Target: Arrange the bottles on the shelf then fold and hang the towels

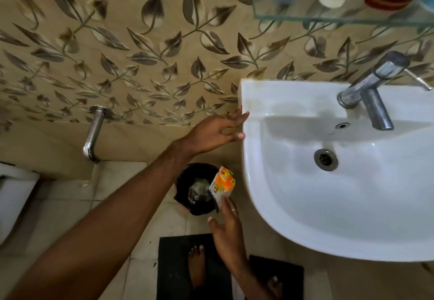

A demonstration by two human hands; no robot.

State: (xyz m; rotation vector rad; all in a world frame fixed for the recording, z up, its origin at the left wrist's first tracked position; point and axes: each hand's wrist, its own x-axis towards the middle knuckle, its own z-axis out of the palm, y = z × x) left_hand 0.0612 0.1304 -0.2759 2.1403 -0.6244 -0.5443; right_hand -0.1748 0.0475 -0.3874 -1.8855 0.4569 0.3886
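While the left hand (216,132) spreads empty beside the sink (258,182), the right hand's (227,226) fingertips pinch an orange packet (222,185) over the bin (195,189).

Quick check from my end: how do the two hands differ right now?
The left hand is empty, while the right hand pinches an orange packet at its fingertips. The left hand reaches out, fingers spread, to the white sink at its rim; the right hand sits lower, holding the packet over the black-lined bin. The right hand wears a ring; the left shows none. Both are bare.
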